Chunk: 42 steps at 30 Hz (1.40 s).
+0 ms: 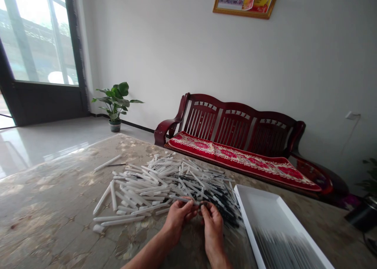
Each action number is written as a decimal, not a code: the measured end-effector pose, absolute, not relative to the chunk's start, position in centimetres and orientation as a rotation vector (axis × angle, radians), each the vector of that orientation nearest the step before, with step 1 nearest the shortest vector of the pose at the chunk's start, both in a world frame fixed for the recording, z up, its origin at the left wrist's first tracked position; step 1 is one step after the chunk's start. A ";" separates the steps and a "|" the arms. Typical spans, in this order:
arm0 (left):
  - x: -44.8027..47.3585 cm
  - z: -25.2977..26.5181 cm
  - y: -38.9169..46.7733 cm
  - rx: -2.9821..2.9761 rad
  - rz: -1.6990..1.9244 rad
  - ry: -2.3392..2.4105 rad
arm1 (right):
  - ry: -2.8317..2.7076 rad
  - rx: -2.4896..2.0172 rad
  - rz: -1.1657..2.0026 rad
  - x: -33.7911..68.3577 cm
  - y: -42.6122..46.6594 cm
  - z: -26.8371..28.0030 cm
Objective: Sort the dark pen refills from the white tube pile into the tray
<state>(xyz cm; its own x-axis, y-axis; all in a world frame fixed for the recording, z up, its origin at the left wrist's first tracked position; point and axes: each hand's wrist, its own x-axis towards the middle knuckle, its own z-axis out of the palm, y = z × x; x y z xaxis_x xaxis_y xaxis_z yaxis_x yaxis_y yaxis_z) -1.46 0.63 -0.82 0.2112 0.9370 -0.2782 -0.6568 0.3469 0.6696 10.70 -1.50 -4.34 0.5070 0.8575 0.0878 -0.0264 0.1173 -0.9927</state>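
My left hand [180, 214] is closed around a slim pale pen [179, 198], its far end pointing up and to the left. At the pen's near end, the fingers of my right hand [211, 220] are pinched together, close to my left fingertips. What exactly the right fingers grip is too small to make out. Just beyond both hands spreads a big heap of white pen barrels [144, 188]. Thin dark sticks like refills [225, 206] lie in the right part of that heap.
To the right stands a white open box [262, 206] with many thin grey sticks [282, 247] lined up inside. A patterned cloth [53, 206] covers the table. Past the table are a red wooden bench [232, 123] and a potted plant [114, 100].
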 end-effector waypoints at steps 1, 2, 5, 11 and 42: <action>-1.4 -0.8 0.6 0.466 1.171 0.735 | -0.841 -1.302 0.753 10.8 -1.4 -4.5; -1.4 -0.8 0.6 0.474 1.178 0.738 | -0.859 -1.309 0.730 10.8 -1.4 -4.5; -1.5 -0.8 0.5 0.507 1.194 0.746 | -0.940 -1.344 0.652 10.8 -1.5 -4.2; -1.6 -0.3 0.3 0.634 1.209 0.781 | -1.187 -1.443 0.478 11.3 -2.2 -3.2; -1.4 -0.4 0.2 0.742 1.162 0.780 | -1.219 -1.510 0.524 10.9 -3.4 -2.5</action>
